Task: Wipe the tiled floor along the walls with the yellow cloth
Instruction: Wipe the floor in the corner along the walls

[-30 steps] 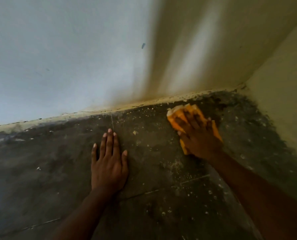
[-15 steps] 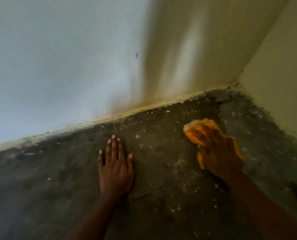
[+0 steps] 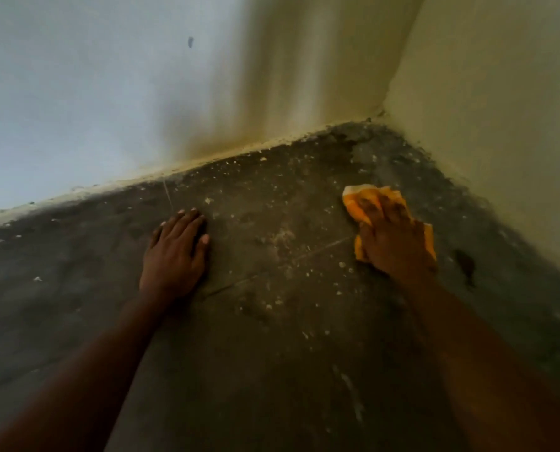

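The yellow cloth lies bunched on the dark, dirty tiled floor near the room's corner. My right hand lies flat on top of it, fingers stretched forward, pressing it down; most of the cloth is hidden under the hand. My left hand rests flat on the floor to the left, fingers straight, a short way from the back wall.
The back wall and the right wall meet in a corner beyond the cloth. White crumbs and dust speckle the floor between my hands. A dark smear marks the floor by the right wall.
My right hand has dragged the cloth away from the back wall, toward me and to the right. My left hand has stayed planted on the floor.
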Motion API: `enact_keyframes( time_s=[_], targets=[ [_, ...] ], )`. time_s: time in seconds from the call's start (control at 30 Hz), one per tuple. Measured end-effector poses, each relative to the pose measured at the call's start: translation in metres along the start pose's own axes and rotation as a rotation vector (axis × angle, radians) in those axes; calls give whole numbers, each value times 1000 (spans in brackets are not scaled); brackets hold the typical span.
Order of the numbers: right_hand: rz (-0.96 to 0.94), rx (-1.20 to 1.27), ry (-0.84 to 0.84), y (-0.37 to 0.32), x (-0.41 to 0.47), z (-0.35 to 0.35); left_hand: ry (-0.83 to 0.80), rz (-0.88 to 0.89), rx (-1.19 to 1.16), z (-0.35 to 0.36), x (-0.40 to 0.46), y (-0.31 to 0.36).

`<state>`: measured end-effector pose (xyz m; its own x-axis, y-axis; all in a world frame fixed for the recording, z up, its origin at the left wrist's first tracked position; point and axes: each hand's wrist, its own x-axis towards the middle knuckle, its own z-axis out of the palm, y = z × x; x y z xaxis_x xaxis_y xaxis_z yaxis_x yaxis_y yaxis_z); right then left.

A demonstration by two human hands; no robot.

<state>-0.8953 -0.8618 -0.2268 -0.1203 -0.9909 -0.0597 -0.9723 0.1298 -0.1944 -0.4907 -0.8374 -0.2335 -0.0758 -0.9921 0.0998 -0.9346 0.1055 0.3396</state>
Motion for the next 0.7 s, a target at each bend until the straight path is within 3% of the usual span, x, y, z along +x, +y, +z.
enact_keyframes(
  time_s=[0.1, 0.2, 0.27, 0.47, 0.63, 0.7],
  targets=[
    [81, 33, -75, -23, -6, -1, -50, 74, 49, 4, -13, 13],
    [-233, 12, -110, -29, -91, 7, -112, 116, 18, 11, -46, 54],
    [-268, 9, -87, 0, -131, 4, -157, 154, -69, 23, -74, 98],
    [171, 68, -21, 37, -70, -9, -167, 127, -167, 74, -115, 230],
    [-216, 6, -38, 61, -132, -5, -117, 51, -73, 86, -131, 261],
    [-213, -24, -9, 96, -145, -7, -113, 71, -57, 86, -131, 259]
  ],
)
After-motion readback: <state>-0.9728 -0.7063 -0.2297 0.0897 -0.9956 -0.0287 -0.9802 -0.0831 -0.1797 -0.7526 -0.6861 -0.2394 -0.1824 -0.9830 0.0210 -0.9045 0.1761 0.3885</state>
